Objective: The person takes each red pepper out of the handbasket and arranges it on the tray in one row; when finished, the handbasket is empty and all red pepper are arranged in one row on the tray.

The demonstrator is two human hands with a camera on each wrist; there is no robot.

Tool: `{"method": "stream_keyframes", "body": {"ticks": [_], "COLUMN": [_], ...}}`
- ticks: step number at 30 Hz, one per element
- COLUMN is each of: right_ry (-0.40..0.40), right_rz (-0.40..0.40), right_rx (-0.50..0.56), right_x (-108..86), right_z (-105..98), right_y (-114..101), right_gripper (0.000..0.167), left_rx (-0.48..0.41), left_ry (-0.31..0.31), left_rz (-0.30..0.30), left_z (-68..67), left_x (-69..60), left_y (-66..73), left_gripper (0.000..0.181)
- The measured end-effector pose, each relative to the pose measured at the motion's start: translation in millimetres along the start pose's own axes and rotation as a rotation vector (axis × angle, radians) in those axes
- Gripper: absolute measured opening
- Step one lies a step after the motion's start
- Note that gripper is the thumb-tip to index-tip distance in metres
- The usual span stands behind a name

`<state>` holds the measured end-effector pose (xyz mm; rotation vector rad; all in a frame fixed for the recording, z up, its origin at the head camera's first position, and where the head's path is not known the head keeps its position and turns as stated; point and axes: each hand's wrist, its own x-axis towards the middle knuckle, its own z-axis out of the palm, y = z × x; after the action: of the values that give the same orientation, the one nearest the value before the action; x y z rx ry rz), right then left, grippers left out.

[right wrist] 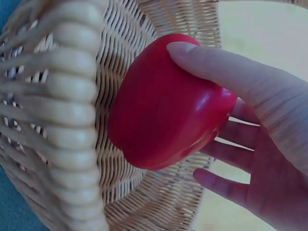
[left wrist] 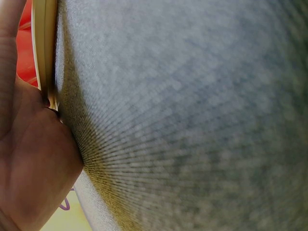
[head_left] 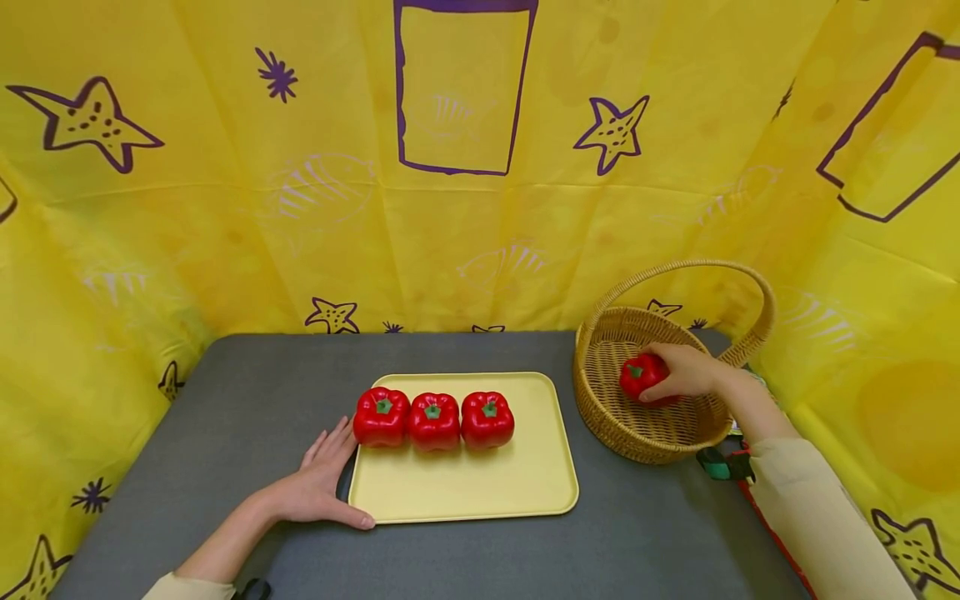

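Note:
Inside the wicker basket (head_left: 600, 408) my right hand (head_left: 686, 371) grips a red bell pepper (head_left: 637, 377) with a green stem. In the right wrist view the thumb lies over the pepper (right wrist: 163, 106), with fingers behind it. My left hand (head_left: 318, 483) rests at the left edge of a pale yellow tray (head_left: 480, 492), its fingers spread and the thumb at the near left corner. A row of three red bell peppers sits on the tray: a left one (head_left: 382, 421), a middle one (head_left: 433, 425) and a right one (head_left: 487, 423). The left hand's fingertips are beside the left pepper.
The basket's tall arched handle (head_left: 690, 265) rises over its opening. Below both hands lies a grey table (head_left: 480, 558), backed by a yellow patterned curtain (head_left: 480, 217). A dark and green strap (head_left: 716, 465) and a red edge lie near the right sleeve.

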<state>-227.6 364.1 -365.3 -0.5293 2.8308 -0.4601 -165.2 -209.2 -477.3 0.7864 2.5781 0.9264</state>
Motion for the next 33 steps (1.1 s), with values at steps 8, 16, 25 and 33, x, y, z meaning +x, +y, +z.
{"method": "stream_keyframes", "body": {"ticks": [8,16,25,33], "right_ry": [0.081,0.119,0.14,0.173], "right_rz": [-0.007,0.0,0.011,-0.022], "right_rx": [0.058,0.087,0.094,0.118], "right_x": [-11.9,-19.7,-24.1,-27.5], "right_z": [0.0,1.4,0.1,-2.2], "right_y": [-10.8,-22.7,-36.3,-52.1], "right_gripper": [0.075,0.076,0.08,0.077], "left_rx": [0.006,0.003,0.002,0.005], "left_ry": [0.003,-0.006,-0.008,0.004], "left_rz": [0.002,-0.007,-0.008,0.006], "left_z": [-0.9,-1.0,-1.1,0.5], "left_x": [0.6,1.3,0.5,0.5], "left_y": [0.1,-0.8,-0.1,-0.7], "left_gripper": [0.126,0.126,0.126,0.126]}}
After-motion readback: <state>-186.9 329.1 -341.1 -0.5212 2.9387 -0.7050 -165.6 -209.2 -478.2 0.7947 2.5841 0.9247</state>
